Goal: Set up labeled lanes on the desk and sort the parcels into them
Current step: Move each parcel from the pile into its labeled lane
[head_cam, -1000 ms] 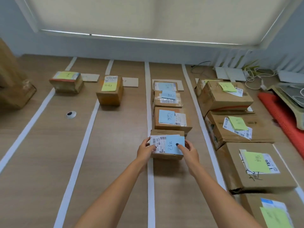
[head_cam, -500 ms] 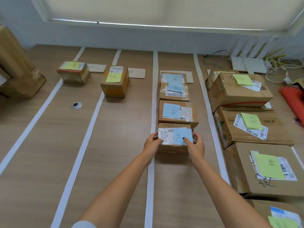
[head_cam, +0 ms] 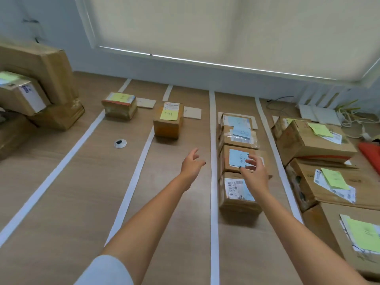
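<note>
From my feed, the white tape lanes (head_cam: 213,182) are laid on the bench (head_cam: 67,202) and partly filled: four blue-noted parcels in one lane, the nearest parcel (head_cam: 238,192) set down there. My left hand (head_cam: 192,163) and right hand (head_cam: 254,171) hover spread, holding nothing. Unsorted boxes (head_cam: 30,93) on the far left look left to do.

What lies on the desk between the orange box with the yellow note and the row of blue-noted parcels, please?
In the head view, one white tape strip runs between the orange box and the blue-noted parcels; otherwise only bare desk.
</note>
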